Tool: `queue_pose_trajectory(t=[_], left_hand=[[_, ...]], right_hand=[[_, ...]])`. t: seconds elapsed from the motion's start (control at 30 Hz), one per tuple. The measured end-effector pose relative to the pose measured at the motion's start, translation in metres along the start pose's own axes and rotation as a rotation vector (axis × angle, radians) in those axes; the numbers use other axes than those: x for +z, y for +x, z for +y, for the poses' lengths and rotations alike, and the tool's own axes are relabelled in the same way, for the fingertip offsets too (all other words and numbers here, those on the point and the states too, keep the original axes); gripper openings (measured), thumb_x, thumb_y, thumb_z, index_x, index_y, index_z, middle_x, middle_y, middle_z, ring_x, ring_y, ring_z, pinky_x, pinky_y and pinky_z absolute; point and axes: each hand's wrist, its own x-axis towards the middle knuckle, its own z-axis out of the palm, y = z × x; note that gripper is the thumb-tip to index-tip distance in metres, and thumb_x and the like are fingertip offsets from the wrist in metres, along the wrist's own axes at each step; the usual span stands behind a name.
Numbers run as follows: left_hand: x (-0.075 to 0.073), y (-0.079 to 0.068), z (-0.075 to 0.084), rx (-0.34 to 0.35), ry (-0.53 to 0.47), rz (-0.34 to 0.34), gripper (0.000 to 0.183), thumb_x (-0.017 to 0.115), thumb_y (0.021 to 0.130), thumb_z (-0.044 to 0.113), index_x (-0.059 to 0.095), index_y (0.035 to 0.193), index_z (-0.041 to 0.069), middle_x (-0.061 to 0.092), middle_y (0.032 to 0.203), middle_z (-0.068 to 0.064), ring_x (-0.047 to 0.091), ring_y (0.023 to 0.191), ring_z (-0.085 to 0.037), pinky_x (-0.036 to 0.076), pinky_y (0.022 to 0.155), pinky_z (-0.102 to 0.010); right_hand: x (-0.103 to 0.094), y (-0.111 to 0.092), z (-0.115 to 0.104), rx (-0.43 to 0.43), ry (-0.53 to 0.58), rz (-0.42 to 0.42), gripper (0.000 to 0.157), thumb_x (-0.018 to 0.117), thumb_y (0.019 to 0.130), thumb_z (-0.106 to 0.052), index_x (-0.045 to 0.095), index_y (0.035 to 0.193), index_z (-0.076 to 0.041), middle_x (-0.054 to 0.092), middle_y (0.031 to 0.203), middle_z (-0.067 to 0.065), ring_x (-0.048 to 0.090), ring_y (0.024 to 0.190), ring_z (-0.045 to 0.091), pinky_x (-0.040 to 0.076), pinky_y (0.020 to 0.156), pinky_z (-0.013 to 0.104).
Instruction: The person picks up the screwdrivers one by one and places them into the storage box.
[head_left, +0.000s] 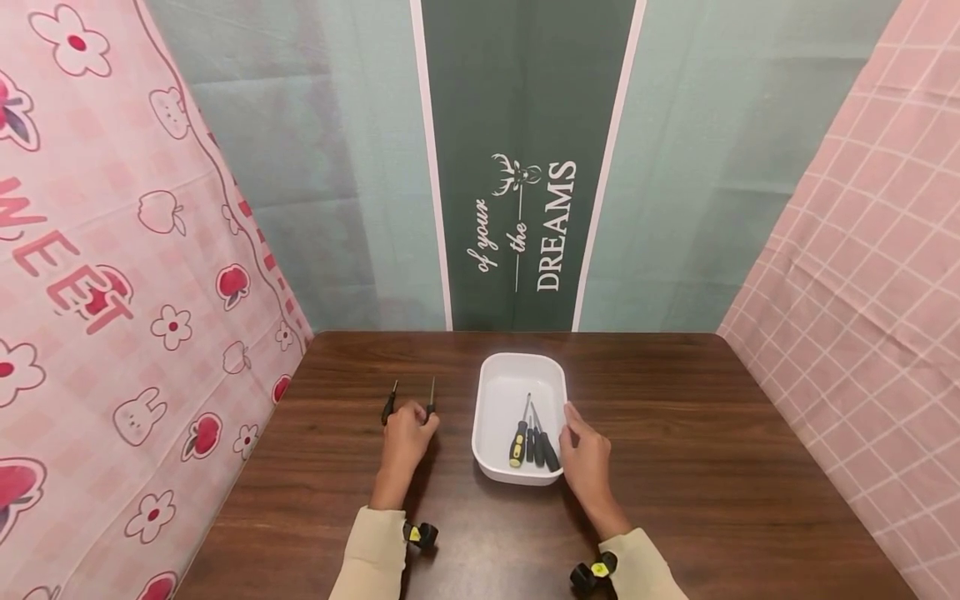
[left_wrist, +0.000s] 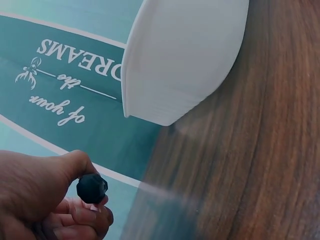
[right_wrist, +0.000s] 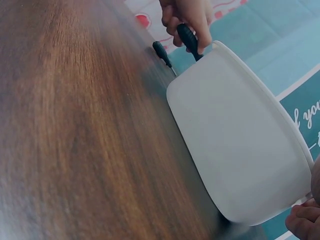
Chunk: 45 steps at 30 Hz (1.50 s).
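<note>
Head view: the left hand (head_left: pixel 405 433) grips a screwdriver (head_left: pixel 431 407), near another driver (head_left: pixel 388 407) on the wooden table (head_left: pixel 480 546). A white tray (head_left: pixel 498 408) with four more screwdrivers (head_left: pixel 518 446) stands between, the right hand (head_left: pixel 587 454) seemingly pinching its right edge. Curtains (head_left: pixel 360 167) hang on three sides.

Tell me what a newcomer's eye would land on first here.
Probably the white tub on the brown table, where a yellow-and-black screwdriver stands out among dark-handled ones and the right hand grips the tub's right side. Next, the left hand, holding a slim dark screwdriver left of the tub. Behind the table, white DREAMS lettering runs sideways on a dark green band.
</note>
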Motion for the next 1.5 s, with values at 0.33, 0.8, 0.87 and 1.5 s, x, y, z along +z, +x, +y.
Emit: queue_pose_trajectory(t=[0.33, 0.8, 0.87, 1.5], left_hand=[[-0.006, -0.002, 0.010, -0.004, -0.009, -0.026, 0.017, 0.073, 0.085, 0.014, 0.060, 0.080, 0.004, 0.063, 0.071, -0.005, 0.055, 0.059, -0.019, 0.049, 0.063, -0.042], [-0.012, -0.006, 0.019, 0.001, -0.010, -0.049, 0.017, 0.073, 0.086, 0.013, 0.061, 0.080, 0.004, 0.060, 0.067, -0.002, 0.054, 0.059, -0.018, 0.048, 0.061, -0.040], [-0.012, -0.006, 0.020, 0.002, -0.013, -0.046, 0.017, 0.074, 0.085, 0.014, 0.061, 0.079, 0.004, 0.060, 0.067, -0.002, 0.054, 0.059, -0.018, 0.048, 0.061, -0.040], [-0.014, -0.012, 0.032, -0.004, -0.053, -0.046, 0.016, 0.073, 0.084, 0.014, 0.063, 0.078, 0.004, 0.053, 0.061, 0.002, 0.050, 0.056, -0.017, 0.047, 0.059, -0.038]], right_hand=[[0.001, 0.001, 0.000, -0.035, 0.010, 0.033, 0.036, 0.067, 0.084, 0.013, 0.067, 0.120, 0.011, 0.066, 0.122, 0.024, 0.064, 0.115, 0.038, 0.048, 0.094, 0.048], [0.000, 0.002, -0.001, -0.054, 0.003, 0.045, 0.036, 0.066, 0.083, 0.014, 0.067, 0.119, 0.011, 0.067, 0.121, 0.024, 0.064, 0.114, 0.039, 0.049, 0.093, 0.050], [0.000, 0.003, -0.001, -0.064, 0.000, 0.050, 0.036, 0.066, 0.083, 0.014, 0.067, 0.119, 0.011, 0.067, 0.121, 0.024, 0.065, 0.113, 0.039, 0.049, 0.093, 0.051], [0.000, 0.004, -0.004, -0.079, -0.015, 0.056, 0.035, 0.067, 0.082, 0.015, 0.068, 0.117, 0.011, 0.067, 0.119, 0.024, 0.065, 0.111, 0.040, 0.049, 0.091, 0.050]])
